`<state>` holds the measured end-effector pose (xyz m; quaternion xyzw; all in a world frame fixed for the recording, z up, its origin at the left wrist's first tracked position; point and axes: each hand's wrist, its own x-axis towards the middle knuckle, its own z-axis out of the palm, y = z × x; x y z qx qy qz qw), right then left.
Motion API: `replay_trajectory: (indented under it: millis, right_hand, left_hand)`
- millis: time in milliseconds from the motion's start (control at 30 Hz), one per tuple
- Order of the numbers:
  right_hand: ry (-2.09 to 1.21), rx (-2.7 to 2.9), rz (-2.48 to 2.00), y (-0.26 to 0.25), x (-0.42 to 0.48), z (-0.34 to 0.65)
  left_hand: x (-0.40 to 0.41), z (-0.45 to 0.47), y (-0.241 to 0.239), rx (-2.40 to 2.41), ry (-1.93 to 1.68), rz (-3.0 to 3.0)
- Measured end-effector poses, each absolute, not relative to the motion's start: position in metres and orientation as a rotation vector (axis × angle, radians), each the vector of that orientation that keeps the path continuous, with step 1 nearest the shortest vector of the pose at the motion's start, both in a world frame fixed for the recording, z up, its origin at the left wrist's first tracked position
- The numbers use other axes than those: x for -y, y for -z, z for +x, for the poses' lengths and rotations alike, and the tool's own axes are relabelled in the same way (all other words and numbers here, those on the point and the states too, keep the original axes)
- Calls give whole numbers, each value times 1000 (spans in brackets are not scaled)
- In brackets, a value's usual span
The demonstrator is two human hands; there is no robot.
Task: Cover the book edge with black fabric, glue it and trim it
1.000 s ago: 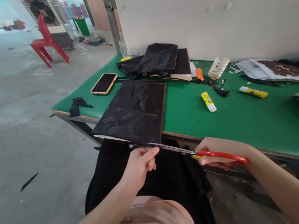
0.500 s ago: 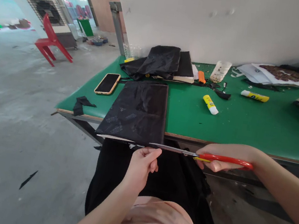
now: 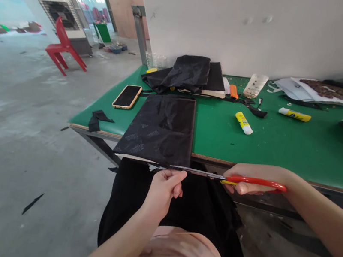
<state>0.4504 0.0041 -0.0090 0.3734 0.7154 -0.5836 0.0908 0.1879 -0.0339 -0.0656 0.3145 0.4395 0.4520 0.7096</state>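
Left hand (image 3: 163, 188) fingers pinch 6 o'clock edge of black sheet (image 3: 161, 129); right hand (image 3: 258, 173) fingers wrapped round red scissors (image 3: 225, 178), 3 o'clock of left.

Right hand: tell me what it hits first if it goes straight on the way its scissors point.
The right hand points the scissors leftward along the overhanging edge of the black sheet; first in line, probably, is the left hand pinching that edge.

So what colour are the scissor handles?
Red, on the scissors in the right hand; head view.
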Motion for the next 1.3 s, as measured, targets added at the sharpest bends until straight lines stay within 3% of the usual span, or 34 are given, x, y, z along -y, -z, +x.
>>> replay_trajectory:
  millis: [1300]
  right_hand:
    - [1718,-2020,1592,13,13,441]
  left_hand:
    - [36,192,68,-1004,-959,730]
